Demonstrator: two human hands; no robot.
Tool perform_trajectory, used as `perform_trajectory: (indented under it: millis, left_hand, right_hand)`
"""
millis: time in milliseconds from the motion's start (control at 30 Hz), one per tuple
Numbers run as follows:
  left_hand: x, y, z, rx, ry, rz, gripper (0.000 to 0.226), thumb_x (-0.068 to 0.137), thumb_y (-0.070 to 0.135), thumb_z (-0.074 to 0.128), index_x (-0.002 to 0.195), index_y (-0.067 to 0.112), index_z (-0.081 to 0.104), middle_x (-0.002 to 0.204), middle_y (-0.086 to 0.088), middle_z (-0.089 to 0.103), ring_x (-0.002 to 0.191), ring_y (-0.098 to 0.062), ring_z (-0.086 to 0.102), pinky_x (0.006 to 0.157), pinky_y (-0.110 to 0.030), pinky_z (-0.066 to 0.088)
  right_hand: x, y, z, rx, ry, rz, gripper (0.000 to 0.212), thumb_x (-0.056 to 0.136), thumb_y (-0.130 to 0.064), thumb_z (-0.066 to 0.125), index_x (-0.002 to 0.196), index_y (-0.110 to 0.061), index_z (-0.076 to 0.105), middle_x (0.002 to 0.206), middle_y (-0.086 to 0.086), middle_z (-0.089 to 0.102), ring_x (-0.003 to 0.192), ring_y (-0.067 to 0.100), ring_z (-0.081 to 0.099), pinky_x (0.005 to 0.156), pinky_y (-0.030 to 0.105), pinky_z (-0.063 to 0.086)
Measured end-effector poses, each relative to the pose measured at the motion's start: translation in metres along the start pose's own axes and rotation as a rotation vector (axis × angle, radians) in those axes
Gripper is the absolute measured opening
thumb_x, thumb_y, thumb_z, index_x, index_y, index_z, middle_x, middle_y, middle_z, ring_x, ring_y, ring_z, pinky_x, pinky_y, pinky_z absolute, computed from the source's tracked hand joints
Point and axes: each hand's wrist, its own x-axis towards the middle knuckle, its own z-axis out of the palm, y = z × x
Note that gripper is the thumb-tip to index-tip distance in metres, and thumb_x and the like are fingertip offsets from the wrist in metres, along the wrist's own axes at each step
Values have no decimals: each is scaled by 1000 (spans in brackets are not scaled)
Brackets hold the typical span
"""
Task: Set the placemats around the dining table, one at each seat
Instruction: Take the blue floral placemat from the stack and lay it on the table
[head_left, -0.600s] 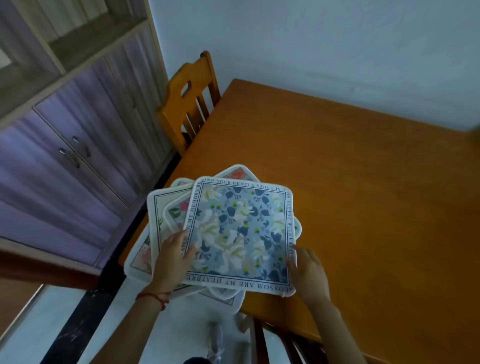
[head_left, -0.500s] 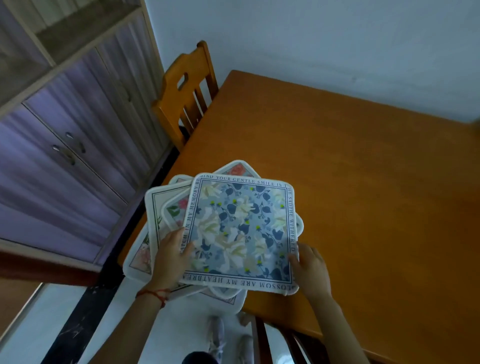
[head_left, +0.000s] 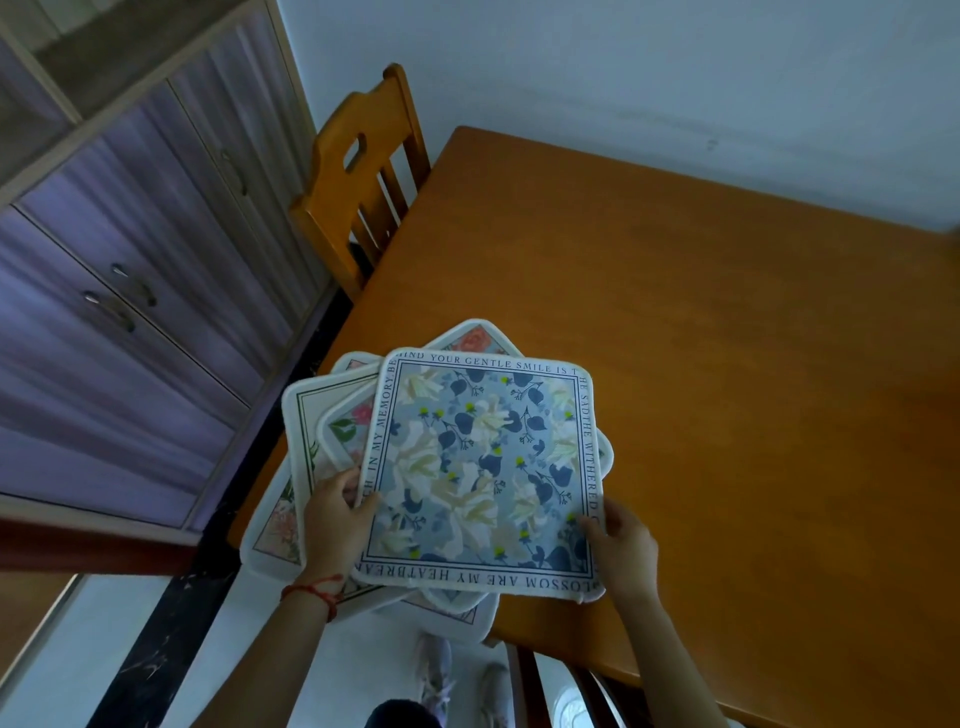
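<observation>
A fanned stack of several square placemats (head_left: 311, 415) is held over the near left corner of the wooden dining table (head_left: 727, 364). The top placemat (head_left: 483, 467) is blue with white flowers and a lettered border. My left hand (head_left: 332, 514) grips the stack's left edge, thumb on the top mat. At the top mat's lower right corner, my right hand (head_left: 621, 545) pinches the edge. The lower mats show pink and green flower prints, mostly hidden under the top one.
A wooden chair (head_left: 358, 171) stands at the table's left side, pushed in. Another chair's back (head_left: 545, 686) shows at the near edge below the stack. A purple-doored cabinet (head_left: 130, 312) lines the left wall. A pale wall runs behind the table.
The view has shifted slightly. The stack and both hands keep the same hold at the table corner, with no mat laid down.
</observation>
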Motion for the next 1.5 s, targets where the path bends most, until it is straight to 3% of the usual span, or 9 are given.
perform_trajectory:
  millis: [100, 200, 333, 500, 800, 1000, 1167, 1333, 1500]
  left_hand:
    - [6, -1, -1, -69, 8, -80, 23, 77, -1, 67, 100, -1, 66, 89, -11, 66, 80, -22, 57, 74, -27, 41]
    - [10, 1, -4, -92, -22, -132, 22, 77, 1, 66, 98, 3, 69, 83, -8, 65, 78, -23, 59, 71, -28, 40]
    - [16, -2, -4, -108, -50, -164, 22, 77, 0, 65, 98, 6, 70, 89, -12, 71, 80, -26, 64, 75, -33, 49]
    - [15, 3, -5, -125, 4, -168, 20, 74, -2, 67, 94, 4, 67, 84, -10, 66, 78, -24, 60, 75, -33, 47]
    - [10, 20, -14, -199, 25, -67, 23, 76, -7, 64, 95, 5, 64, 74, 7, 61, 70, -10, 58, 62, -19, 42]
    - [8, 32, -18, -219, -10, -15, 25, 77, -8, 63, 99, 3, 63, 83, -5, 64, 73, -13, 59, 62, -18, 42]
    - [7, 39, -16, -210, -69, 26, 24, 78, -6, 63, 100, 4, 64, 84, -5, 65, 78, -18, 62, 64, -21, 46]
    - [3, 49, -12, -215, -110, 76, 24, 77, -5, 64, 99, 4, 64, 88, -8, 67, 82, -22, 63, 77, -34, 51]
    - [-3, 64, -6, -205, -166, 143, 24, 78, -5, 63, 101, 3, 64, 90, -8, 65, 83, -23, 62, 77, -33, 48]
  right_hand:
    - [1, 2, 0, 72, 31, 60, 25, 84, -17, 63, 109, -11, 61, 90, 3, 66, 75, 19, 63, 53, 22, 47]
    - [4, 1, -2, 131, 58, 114, 22, 83, -18, 64, 104, -10, 62, 87, 2, 65, 75, 21, 64, 55, 27, 51]
    - [6, -2, -4, 166, 69, 124, 16, 83, -19, 64, 98, -12, 62, 83, 0, 65, 70, 14, 63, 50, 19, 45]
    - [3, -5, -6, 177, 88, 103, 13, 82, -19, 66, 93, -13, 62, 82, 0, 66, 70, 12, 64, 49, 17, 44]
    - [-12, -17, -14, 226, 136, 43, 12, 82, -14, 66, 80, -22, 57, 78, -3, 64, 68, 11, 63, 43, 7, 46]
    - [-28, -21, -24, 234, 188, 4, 22, 82, -13, 65, 74, -30, 53, 77, -6, 64, 69, 10, 64, 45, 8, 47]
    - [-44, -20, -35, 247, 253, 7, 16, 82, -13, 65, 78, -24, 55, 76, -8, 63, 68, 7, 63, 45, 7, 46]
    - [-63, -17, -46, 267, 329, 22, 20, 82, -14, 66, 76, -29, 53, 78, -8, 64, 70, 7, 64, 47, 8, 49]
    - [-85, -13, -59, 279, 411, 44, 13, 82, -15, 65, 82, -23, 55, 79, -10, 63, 71, 3, 63, 45, 9, 48]
